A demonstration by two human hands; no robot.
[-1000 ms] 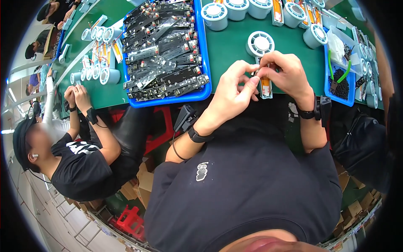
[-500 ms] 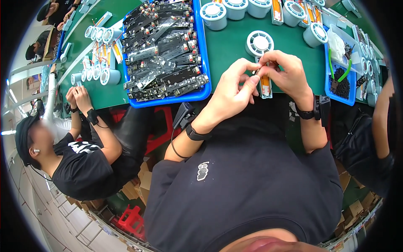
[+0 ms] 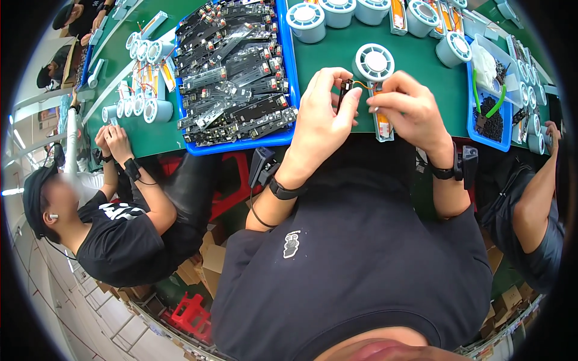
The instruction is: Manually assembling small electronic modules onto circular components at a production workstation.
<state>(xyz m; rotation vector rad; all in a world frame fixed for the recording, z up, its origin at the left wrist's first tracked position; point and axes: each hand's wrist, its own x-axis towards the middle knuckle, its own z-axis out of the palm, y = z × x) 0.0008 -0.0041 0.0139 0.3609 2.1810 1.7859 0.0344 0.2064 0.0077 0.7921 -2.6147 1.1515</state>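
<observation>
My left hand (image 3: 325, 117) is closed on a narrow black circuit board (image 3: 345, 90), held upright between thumb and fingers. A thin orange wire (image 3: 363, 84) arcs from the board's top toward the fan unit. Beside it, my right hand (image 3: 415, 109) pinches, with a tiny pale piece at the fingertips that is too small to name. Under and between both hands lies a light-blue handheld fan housing, its round head (image 3: 374, 62) pointing away from me. In its open handle sits an orange-wrapped battery (image 3: 383, 125), partly hidden by my right fingers.
Left of my hands stands a blue tray (image 3: 296, 114) heaped with black circuit boards. More fan housings (image 3: 306, 23) line the far side. At right is a blue bin (image 3: 497, 141) with small black parts and green-handled pliers (image 3: 495, 103). People work on both sides.
My hands have moved apart. The black board now shows upright in my left hand, and the orange wire beside it has come into sight. My right hand stays over the handle.
</observation>
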